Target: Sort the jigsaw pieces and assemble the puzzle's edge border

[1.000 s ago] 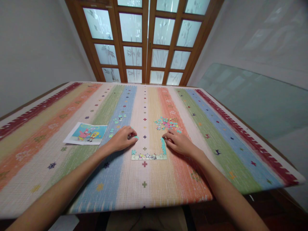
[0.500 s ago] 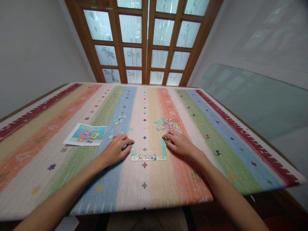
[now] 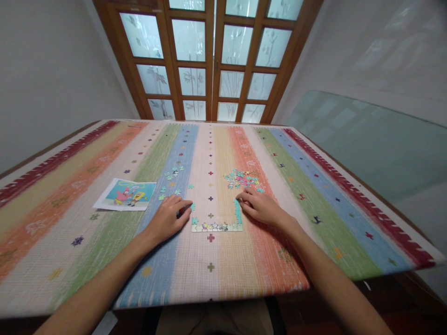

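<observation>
A partly joined puzzle frame (image 3: 217, 227) lies on the striped cloth, with a bottom row, a short left side and a longer right side. My left hand (image 3: 172, 215) has its fingertips at a teal piece (image 3: 193, 206) above the left side, thumb and index finger pinched near it. My right hand (image 3: 259, 206) rests its closed fingertips on the top of the teal right column (image 3: 238, 214). Beyond the right hand lies a heap of loose pieces (image 3: 242, 178). More loose teal pieces (image 3: 170, 176) are scattered beyond my left hand.
A printed cartoon picture (image 3: 127, 195) lies on the left of the table. The patterned tablecloth (image 3: 210, 251) reaches to the near edge. Wooden doors with glass panes (image 3: 206, 60) stand behind the table, and a greenish glass panel (image 3: 370, 139) is at the right.
My left fingers have shifted slightly, and the teal piece by their tips shows more. My right hand has stayed at the right column.
</observation>
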A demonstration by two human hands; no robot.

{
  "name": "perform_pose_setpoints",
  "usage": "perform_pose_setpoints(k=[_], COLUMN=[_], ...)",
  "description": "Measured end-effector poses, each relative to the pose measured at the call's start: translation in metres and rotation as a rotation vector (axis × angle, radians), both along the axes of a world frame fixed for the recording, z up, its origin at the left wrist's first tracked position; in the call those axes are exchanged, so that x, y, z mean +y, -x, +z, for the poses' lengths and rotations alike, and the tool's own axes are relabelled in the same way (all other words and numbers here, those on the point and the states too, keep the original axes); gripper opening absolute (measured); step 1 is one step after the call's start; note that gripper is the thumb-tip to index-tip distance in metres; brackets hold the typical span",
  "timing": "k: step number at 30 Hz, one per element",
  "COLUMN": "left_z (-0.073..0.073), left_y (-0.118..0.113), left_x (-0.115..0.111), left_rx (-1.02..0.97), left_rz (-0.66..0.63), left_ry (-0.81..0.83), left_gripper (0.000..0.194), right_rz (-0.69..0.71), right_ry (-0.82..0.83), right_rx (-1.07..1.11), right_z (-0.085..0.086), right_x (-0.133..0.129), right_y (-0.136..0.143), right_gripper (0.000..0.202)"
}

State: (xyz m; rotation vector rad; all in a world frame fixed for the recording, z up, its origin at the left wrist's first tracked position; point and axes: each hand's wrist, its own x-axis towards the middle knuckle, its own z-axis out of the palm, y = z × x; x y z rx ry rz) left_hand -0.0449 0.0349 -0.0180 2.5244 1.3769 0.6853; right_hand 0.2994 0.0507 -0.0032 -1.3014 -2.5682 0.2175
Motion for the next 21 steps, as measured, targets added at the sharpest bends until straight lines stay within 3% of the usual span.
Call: perform_pose_setpoints(k=[11,21], left_z=[-0.0008,0.0019], left_y=[0.0011,0.0024], left_x=[0.0024,0.0052], left_rx=[-0.027,-0.074], left_rz=[-0.032,-0.058], left_ry=[0.019,0.075], left_gripper=[0.03,0.021], right_rz=[0.017,0.004], right_ry=[-0.026,-0.032], right_rx=[-0.015,-0.022], right_z=[-0.0046,-0.0027], right_x=[0.0029,0.0006], right_y=[-0.002,-0.0006], right_gripper=[0.023,0.023])
